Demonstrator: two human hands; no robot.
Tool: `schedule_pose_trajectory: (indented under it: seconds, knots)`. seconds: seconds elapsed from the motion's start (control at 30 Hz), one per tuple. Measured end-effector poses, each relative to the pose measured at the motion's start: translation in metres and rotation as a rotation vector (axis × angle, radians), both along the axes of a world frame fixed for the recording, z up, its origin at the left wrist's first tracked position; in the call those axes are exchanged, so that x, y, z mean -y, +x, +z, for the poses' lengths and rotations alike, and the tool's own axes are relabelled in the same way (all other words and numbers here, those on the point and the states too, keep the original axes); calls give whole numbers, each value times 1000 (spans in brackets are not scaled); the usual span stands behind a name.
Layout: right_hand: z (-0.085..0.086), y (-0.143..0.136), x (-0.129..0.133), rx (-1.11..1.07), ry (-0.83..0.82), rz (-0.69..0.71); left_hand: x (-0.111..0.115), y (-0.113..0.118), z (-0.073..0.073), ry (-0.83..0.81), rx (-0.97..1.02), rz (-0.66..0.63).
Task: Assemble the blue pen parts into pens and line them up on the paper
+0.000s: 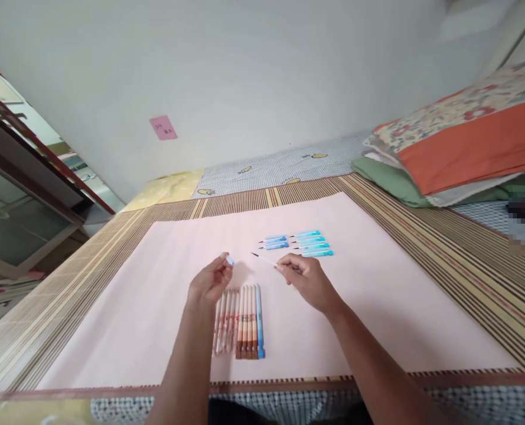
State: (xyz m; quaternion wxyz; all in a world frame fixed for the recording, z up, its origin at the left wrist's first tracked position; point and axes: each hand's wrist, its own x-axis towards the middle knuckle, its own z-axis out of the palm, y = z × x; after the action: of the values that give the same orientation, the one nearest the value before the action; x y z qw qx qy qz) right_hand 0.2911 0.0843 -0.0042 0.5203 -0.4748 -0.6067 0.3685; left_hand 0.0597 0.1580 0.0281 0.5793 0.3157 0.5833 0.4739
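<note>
My left hand [212, 277] pinches a small pale-blue and white cap [230, 260] between thumb and fingers. In my right hand [304, 277] is a slim white pencil [264, 258], its dark point aimed left toward the cap, apart from it. Just beyond lie several uncapped pencils with dark points: blue ones [274, 242] and teal ones [310, 239], in two short stacks. Between my forearms, capped pencils lie side by side: a blue one [259, 321], several cream ones with brown ends [247, 324], and several pale ones with red markings [227, 321], partly behind my left wrist.
A pale pink sheet [156, 313] lies under everything, on a striped bamboo mat [421, 254]. Folded bedding [470, 141] is piled at the right. A wall with a pink note [163, 127] rises behind. The mat's front edge is close to me.
</note>
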Motion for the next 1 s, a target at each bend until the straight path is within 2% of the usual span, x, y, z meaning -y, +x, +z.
schedule_pose_trajectory:
  seconds: [0.07, 0.13, 0.2, 0.33, 0.63, 1.0]
  knots:
    - [2, -1, 2, 64, 14, 21, 11, 19, -3, -77, 359, 99]
    - [3, -1, 4, 119, 20, 21, 18, 31, -6, -102, 528, 158]
    - [3, -2, 5, 162, 18, 16, 21, 37, -9, -84, 587, 212]
    - [3, -3, 6, 202, 4, 12, 21, 38, -15, -29, 606, 275]
    - [7, -2, 9, 222, -20, 2, 19, 34, -25, 14, 625, 280]
    - [8, -4, 11, 403, 39, -33, 25, 35, -27, 228, 462, 132]
